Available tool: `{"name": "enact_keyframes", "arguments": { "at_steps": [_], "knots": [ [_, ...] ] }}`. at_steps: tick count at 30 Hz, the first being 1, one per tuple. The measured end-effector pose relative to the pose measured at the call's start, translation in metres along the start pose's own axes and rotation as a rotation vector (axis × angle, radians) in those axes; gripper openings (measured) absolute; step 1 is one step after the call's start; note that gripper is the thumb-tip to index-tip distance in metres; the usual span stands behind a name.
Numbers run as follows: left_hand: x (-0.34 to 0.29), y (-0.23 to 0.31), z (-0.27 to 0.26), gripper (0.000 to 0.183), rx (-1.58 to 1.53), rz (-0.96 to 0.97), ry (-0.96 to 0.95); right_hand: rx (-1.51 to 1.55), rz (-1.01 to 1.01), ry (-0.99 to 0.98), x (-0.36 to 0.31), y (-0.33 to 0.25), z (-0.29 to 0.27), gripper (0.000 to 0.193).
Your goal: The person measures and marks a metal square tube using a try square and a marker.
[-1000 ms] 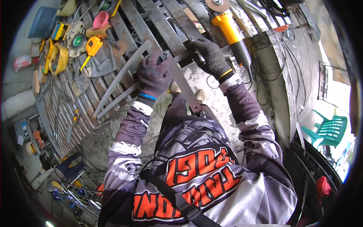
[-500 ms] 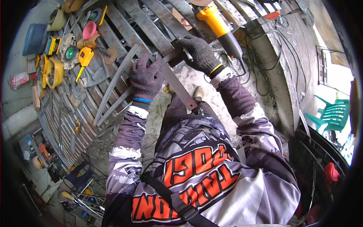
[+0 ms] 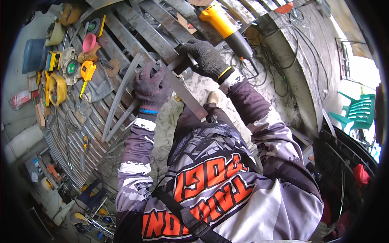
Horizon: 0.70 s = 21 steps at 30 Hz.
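Both my hands wear dark knitted gloves over the near edge of a slatted steel bench [image 3: 139, 24]. My left hand [image 3: 152, 87] is closed on the upper end of a flat steel strip [image 3: 188, 98], like the blade of a square. Its free end, with a small hole, slants down toward my legs. In my right hand [image 3: 206, 58] is a slim, light, pen-like stick [image 3: 193, 60], pinched with its end pointing down. A dark flat metal piece [image 3: 178, 65] lies between the hands; the right fingers are beside it, and contact is unclear.
A yellow and black angle grinder [image 3: 227, 30] lies beyond my right hand, with cables [image 3: 279, 60] to its right. At left sit a yellow tape measure [image 3: 87, 71], a pink cup [image 3: 89, 42] and discs. A green chair [image 3: 358, 111] stands far right.
The bench and its tools have shifted slightly left in view. Both hands keep their holds, and the steel strip stays at nearly the same slant.
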<state>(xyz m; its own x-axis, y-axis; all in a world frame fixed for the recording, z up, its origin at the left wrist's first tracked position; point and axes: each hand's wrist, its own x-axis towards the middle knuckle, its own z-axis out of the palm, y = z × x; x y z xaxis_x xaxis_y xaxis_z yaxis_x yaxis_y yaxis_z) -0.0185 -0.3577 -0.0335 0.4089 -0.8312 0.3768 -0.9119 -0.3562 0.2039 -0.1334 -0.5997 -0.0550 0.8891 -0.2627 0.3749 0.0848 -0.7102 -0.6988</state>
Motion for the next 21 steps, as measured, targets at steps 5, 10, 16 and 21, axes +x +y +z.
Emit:
{"name": "enact_keyframes", "arguments": {
  "at_steps": [5,10,16,21],
  "knots": [
    [-0.0001,-0.0021,0.0026,0.038,0.021,-0.012,0.021,-0.012,0.012,0.007,-0.001,-0.006,-0.0016,0.031],
    [0.003,0.0025,-0.0007,0.039,0.014,0.013,0.025,0.005,0.028,0.005,-0.0021,-0.0067,-0.0032,0.032],
    [0.0009,-0.0018,0.001,0.04,0.035,0.033,0.023,0.017,0.052,-0.017,-0.0031,-0.0058,-0.0029,0.035],
    [0.0022,-0.0024,-0.0002,0.041,0.043,0.049,0.035,0.013,0.049,-0.016,-0.0032,-0.0071,-0.0028,0.034]
  ]
}}
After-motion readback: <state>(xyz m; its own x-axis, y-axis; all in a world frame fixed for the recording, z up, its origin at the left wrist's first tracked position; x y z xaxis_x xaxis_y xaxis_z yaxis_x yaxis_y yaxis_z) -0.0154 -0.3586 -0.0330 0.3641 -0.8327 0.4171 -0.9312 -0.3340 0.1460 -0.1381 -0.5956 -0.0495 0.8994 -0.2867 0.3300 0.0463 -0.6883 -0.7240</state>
